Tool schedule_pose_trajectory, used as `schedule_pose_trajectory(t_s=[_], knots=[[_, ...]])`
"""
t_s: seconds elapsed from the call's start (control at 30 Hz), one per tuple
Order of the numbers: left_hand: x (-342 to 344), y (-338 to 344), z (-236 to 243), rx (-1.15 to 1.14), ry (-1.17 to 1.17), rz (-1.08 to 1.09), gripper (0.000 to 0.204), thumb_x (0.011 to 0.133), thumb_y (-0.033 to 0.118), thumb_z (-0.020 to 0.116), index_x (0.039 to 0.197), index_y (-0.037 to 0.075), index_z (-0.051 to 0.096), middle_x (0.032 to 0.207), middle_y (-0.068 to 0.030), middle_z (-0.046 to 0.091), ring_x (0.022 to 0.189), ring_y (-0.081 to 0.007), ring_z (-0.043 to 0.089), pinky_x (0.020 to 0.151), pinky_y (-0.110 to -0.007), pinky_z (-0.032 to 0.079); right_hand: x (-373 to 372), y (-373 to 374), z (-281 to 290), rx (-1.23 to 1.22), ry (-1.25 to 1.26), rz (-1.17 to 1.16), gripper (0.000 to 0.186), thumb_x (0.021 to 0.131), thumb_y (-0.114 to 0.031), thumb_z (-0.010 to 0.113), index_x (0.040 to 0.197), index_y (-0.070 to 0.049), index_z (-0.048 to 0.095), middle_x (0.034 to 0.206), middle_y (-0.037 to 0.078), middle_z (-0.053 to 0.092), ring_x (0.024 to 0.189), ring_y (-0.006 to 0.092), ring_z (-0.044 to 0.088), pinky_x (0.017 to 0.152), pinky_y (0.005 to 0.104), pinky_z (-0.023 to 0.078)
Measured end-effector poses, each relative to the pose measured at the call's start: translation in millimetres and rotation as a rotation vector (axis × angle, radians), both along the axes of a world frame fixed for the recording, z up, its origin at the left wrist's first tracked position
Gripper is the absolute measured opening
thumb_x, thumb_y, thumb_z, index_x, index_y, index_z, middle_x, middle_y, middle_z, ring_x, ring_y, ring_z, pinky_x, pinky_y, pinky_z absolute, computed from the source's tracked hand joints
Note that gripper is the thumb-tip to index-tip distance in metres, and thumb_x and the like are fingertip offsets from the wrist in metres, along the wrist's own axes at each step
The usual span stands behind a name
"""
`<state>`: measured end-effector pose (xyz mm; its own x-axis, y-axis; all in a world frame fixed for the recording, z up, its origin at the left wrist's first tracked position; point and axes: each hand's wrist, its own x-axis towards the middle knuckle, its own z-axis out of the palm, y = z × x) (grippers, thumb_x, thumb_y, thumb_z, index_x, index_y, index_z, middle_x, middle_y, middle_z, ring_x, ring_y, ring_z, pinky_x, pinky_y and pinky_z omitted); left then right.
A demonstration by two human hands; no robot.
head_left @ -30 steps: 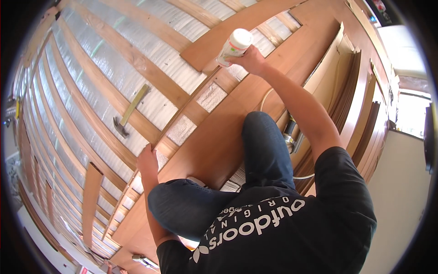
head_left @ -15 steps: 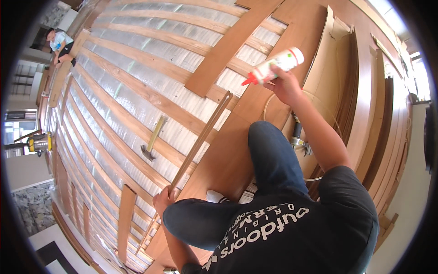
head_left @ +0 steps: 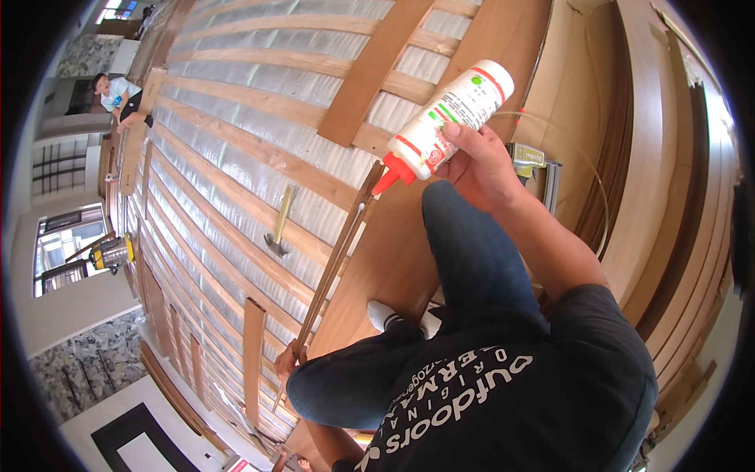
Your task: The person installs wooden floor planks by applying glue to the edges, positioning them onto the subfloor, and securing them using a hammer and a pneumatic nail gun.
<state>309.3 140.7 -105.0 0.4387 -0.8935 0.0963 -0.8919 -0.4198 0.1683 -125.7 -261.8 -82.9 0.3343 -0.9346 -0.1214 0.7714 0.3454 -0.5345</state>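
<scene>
My right hand (head_left: 485, 163) is wrapped round a white glue bottle (head_left: 454, 114) with red and green print. Its red nozzle points down and to the left, just above the far end of a long narrow wooden board (head_left: 329, 271). A small white dab (head_left: 362, 207) sits on that board's edge, close below the nozzle. Down by my bent left knee, my left hand (head_left: 288, 362) grips the near end of the same board, which is tipped up on edge; the knee partly covers the hand.
A hammer (head_left: 277, 238) lies across the wooden battens (head_left: 259, 145) over silvery sheeting. Laid floorboards (head_left: 393, 252) are under me. A nail gun (head_left: 536, 169) with a thin hose rests right of my right hand. Long planks (head_left: 676, 236) are stacked at right. Another person (head_left: 120, 98) crouches far left.
My right hand has brought the bottle lower and left, so its nozzle now points down at the board. A white dab now shows on the board's edge. My left hand keeps its hold.
</scene>
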Motion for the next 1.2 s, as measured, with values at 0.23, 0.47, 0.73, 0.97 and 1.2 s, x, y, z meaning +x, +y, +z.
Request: schedule_pose_trajectory(t_s=[0.23, 0.47, 0.73, 0.97, 1.2], knots=[[-16, 10, 12, -0.056, -0.086, -0.076, 0.03, 0.083, 0.009, 0.081, 0.112, 0.007, 0.076, 0.097, -0.0108, 0.077, 0.092, -0.0325, 0.07, 0.094, -0.045, 0.05, -3, 7, 15, 0.02, 0.025, 0.013, 0.04, 0.099, -0.02, 0.071, 0.13, 0.001, 0.056, 0.12, 0.012, 0.071, 0.108, 0.025, 0.072, 0.094, 0.0437, 0.061], [-3, 37, 5, -0.142, -0.038, 0.001, 0.03, 0.084, 0.009, 0.082, 0.114, 0.007, 0.076, 0.095, -0.0141, 0.075, 0.094, -0.033, 0.068, 0.088, -0.046, 0.053, 2, 11, 3, 0.024, 0.004, -0.055, 0.034, 0.098, -0.013, 0.072, 0.126, 0.0, 0.06, 0.119, 0.011, 0.072, 0.11, 0.0239, 0.072, 0.096, 0.0442, 0.06], [-25, 33, 19, -0.075, -0.069, 0.142, 0.032, 0.086, 0.012, 0.081, 0.117, 0.008, 0.076, 0.102, -0.0152, 0.075, 0.101, -0.0348, 0.067, 0.09, -0.047, 0.053, 4, 7, -28, 0.159, 0.022, -0.104, 0.033, 0.095, -0.011, 0.075, 0.123, -0.002, 0.06, 0.118, 0.011, 0.072, 0.107, 0.0226, 0.072, 0.093, 0.0426, 0.062], [-23, 26, 19, -0.045, -0.003, 0.13, 0.031, 0.088, 0.017, 0.08, 0.118, 0.011, 0.075, 0.103, -0.0169, 0.074, 0.102, -0.0369, 0.067, 0.09, -0.048, 0.053, 3, 13, -41, 0.069, 0.033, -0.184, 0.034, 0.094, -0.01, 0.077, 0.123, -0.002, 0.061, 0.116, 0.009, 0.073, 0.106, 0.0212, 0.072, 0.091, 0.0413, 0.061], [-23, 12, 12, -0.007, -0.027, 0.134, 0.031, 0.088, 0.02, 0.079, 0.117, 0.011, 0.075, 0.101, -0.0166, 0.074, 0.1, -0.0363, 0.067, 0.091, -0.048, 0.053, 20, 38, -51, -0.071, 0.149, -0.468, 0.034, 0.095, -0.001, 0.07, 0.127, 0.001, 0.06, 0.119, 0.009, 0.071, 0.111, 0.0208, 0.07, 0.097, 0.0381, 0.058]])
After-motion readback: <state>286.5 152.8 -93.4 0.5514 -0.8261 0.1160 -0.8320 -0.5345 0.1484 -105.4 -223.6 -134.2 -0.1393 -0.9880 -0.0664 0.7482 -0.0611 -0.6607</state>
